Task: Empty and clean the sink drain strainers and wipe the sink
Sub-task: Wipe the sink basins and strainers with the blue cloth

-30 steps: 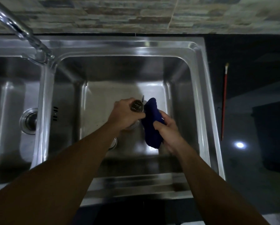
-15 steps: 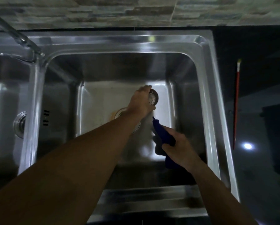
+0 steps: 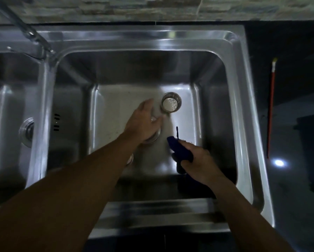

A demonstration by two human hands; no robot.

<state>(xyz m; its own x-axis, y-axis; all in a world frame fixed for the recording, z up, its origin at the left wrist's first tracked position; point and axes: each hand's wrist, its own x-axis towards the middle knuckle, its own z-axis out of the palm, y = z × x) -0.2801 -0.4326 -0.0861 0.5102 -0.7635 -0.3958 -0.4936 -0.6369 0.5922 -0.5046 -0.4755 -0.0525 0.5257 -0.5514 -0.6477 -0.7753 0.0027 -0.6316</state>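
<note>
The strainer (image 3: 171,105) is set upright on the sink (image 3: 243,124) floor.
A blue cloth (image 3: 179,150) is gripped by the right hand (image 3: 198,164); the left hand (image 3: 143,124) is spread, seemingly over the drain (image 3: 155,138).

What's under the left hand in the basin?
Under the left hand only an arc of the drain rim shows; the drain opening itself is covered. The strainer basket stands beside it, uncovered.

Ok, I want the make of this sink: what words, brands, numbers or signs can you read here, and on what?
None: no writing shows on the sink, the strainer basket, the blue cloth or the red-handled brush. The dark marks on the right basin's left wall are overflow slots, not characters.
</note>
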